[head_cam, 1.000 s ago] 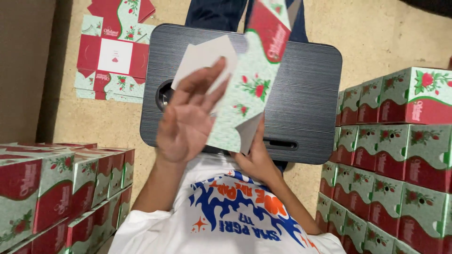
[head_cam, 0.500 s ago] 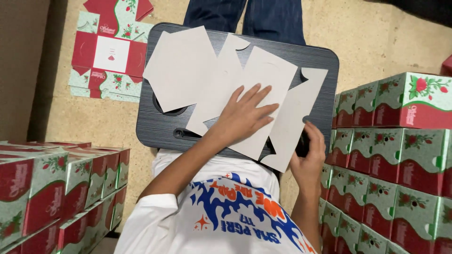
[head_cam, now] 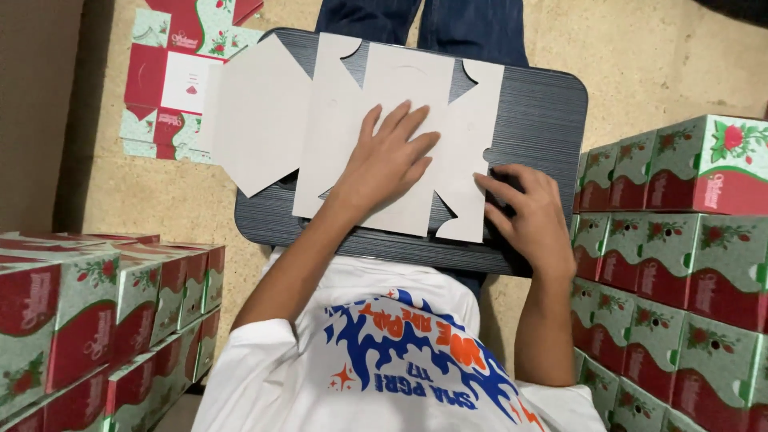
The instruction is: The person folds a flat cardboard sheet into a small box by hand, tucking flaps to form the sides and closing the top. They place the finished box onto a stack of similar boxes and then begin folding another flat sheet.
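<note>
A flat, unfolded carton blank (head_cam: 352, 112) lies plain grey side up across a dark ribbed lap tray (head_cam: 544, 112). My left hand (head_cam: 388, 156) rests palm down on the middle of the blank, fingers spread. My right hand (head_cam: 524, 218) sits at the blank's right edge, its fingertips touching the cardboard and the tray. Neither hand grips anything.
Stacks of folded red and green floral boxes stand at the right (head_cam: 680, 240) and at the lower left (head_cam: 96, 312). More printed flat blanks (head_cam: 172, 76) lie on the tan floor at the upper left. A person's legs in blue jeans (head_cam: 436, 24) show beyond the tray.
The blank, held up with its printed side showing, was turned plain side up and laid flat on the tray. My left hand now presses its middle; my right hand has come up to its edge.
</note>
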